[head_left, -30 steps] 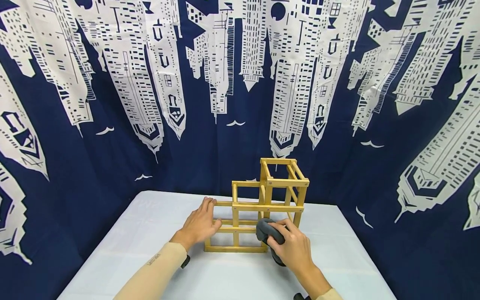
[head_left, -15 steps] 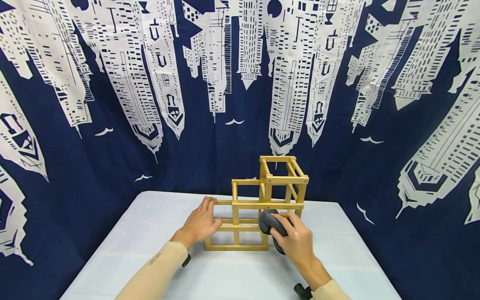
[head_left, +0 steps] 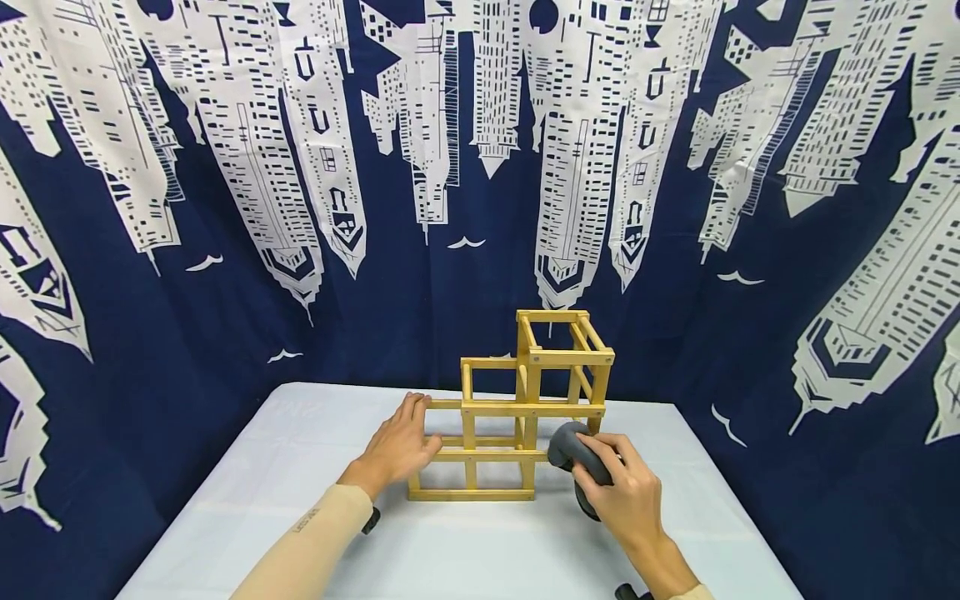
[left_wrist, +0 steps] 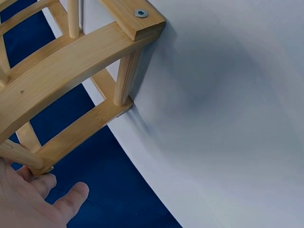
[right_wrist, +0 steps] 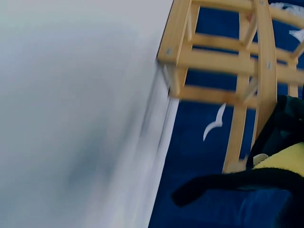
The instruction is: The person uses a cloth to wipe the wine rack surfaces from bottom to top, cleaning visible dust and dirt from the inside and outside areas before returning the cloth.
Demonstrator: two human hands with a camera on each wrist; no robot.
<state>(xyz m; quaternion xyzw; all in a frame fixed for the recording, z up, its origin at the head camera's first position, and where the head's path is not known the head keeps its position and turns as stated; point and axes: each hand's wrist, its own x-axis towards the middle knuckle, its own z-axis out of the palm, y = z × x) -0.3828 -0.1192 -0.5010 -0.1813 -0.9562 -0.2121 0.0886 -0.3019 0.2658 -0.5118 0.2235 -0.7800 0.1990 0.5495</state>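
Note:
A stepped wooden rack [head_left: 495,410] of pale slats and dowels stands on the white table. My left hand [head_left: 396,442] holds its low left end, fingers reaching to the far corner and thumb spread. In the left wrist view, fingertips [left_wrist: 45,184] bend round a wooden corner. My right hand [head_left: 624,492] grips a dark grey, rounded, padded thing [head_left: 573,446] in front of the rack's right side, fingers on top and thumb beneath. A dark curved part hangs below that hand. In the right wrist view, the thing shows a black curved band [right_wrist: 228,184] and yellow inside.
White cloth covers the table [head_left: 262,500]. Behind and around it hangs a navy curtain [head_left: 420,325] printed with white upside-down skyscrapers. The rack's tallest section [head_left: 564,358] rises at the right. Black straps show at both wrists.
My right hand rises slightly, then moves right with the grey padded thing, uncovering more of the rack's lower front. My left hand stays at the rack's left end.

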